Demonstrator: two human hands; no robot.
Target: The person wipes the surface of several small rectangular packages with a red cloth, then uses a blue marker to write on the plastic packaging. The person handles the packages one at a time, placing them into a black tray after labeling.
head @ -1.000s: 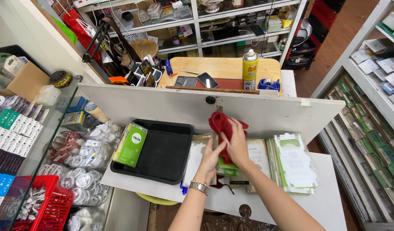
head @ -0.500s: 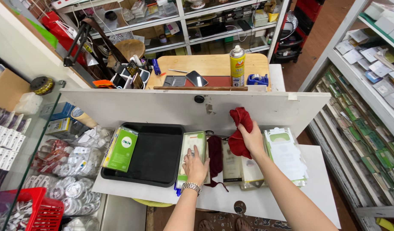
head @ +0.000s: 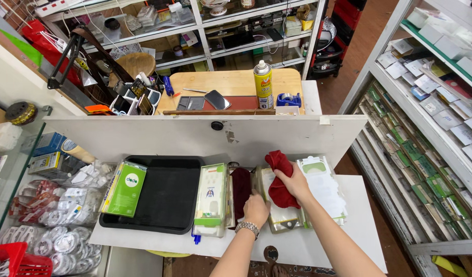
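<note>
The right hand (head: 295,183) still grips the red cloth (head: 280,177), now lifted right; the left hand (head: 256,208) has dropped onto the packets (head: 211,197).

A black tray (head: 169,197) sits at the left of the white counter (head: 359,215), a green box (head: 126,188) leaning over its left rim. Beyond the white board (head: 159,138) along the counter's far edge stands a wooden table (head: 236,84), with a yellow spray can (head: 263,85) and a blue tape dispenser (head: 289,99) near its right edge and a dark phone (head: 217,99) at its middle. A red basket (head: 18,259) fills the bottom left corner.
</note>
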